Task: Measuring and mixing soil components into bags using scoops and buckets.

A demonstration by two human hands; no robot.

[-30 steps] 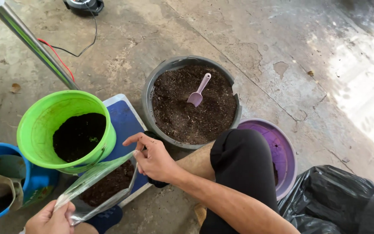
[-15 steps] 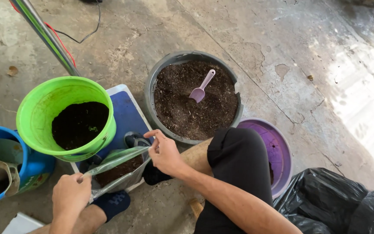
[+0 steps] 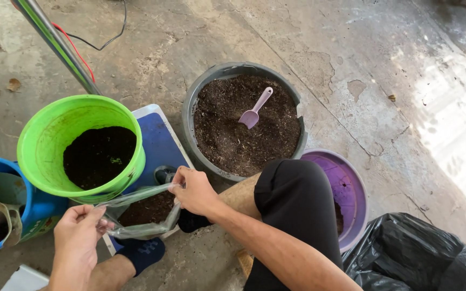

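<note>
Clear plastic bag (image 3: 138,213), partly filled with dark soil, is sitting low in the view on a blue-topped platform (image 3: 160,143), with both hands stretching its mouth open. Left hand (image 3: 76,231) is pinching the bag's left rim between closed fingers, and right hand (image 3: 195,189) is gripping the right rim the same way. Just behind the bag, a green bucket (image 3: 79,145) holding dark soil is resting on the platform. Further right, a grey tub (image 3: 244,121) of soil is carrying a purple scoop (image 3: 254,109) on its surface. A purple basin (image 3: 341,196) is lying beside the person's bent knee, near a black bag (image 3: 416,253).
</note>
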